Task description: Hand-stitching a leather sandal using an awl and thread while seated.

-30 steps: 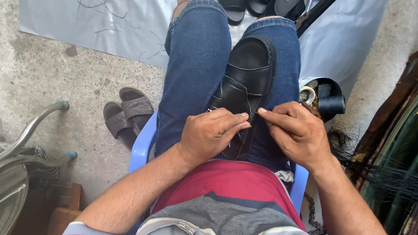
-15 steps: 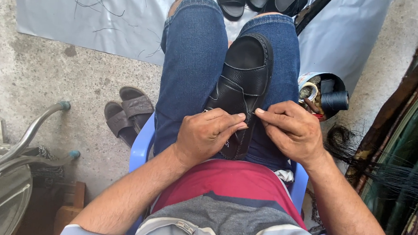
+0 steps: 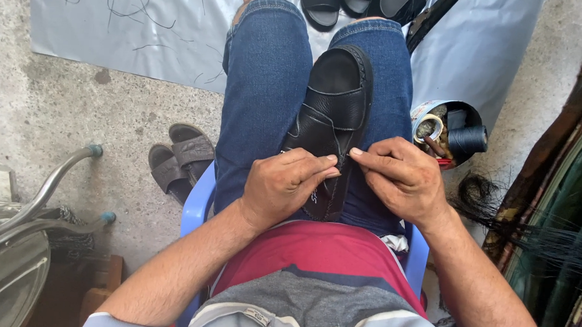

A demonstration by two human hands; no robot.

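A black leather sandal (image 3: 335, 107) lies lengthwise on my lap, between my thighs in blue jeans, its toe pointing away from me. My left hand (image 3: 284, 186) rests over the sandal's near end, thumb and fingers pinched together at the strap. My right hand (image 3: 400, 177) is curled beside it, its fingertips meeting the left hand's at the strap edge. The heel part of the sandal is hidden under both hands. Whether a needle or thread sits between the fingers is too small to tell.
I sit on a blue plastic chair (image 3: 196, 205). A tin of thread spools and tools (image 3: 450, 133) stands on the floor at my right. A pair of grey sandals (image 3: 178, 159) lies at the left. More black sandals (image 3: 348, 1) lie ahead on a grey sheet (image 3: 147, 29). Metal tubing (image 3: 42, 190) is at the left.
Both hands have stayed at the sandal's strap with only small finger shifts. The sandal sits slightly further up my lap in view.
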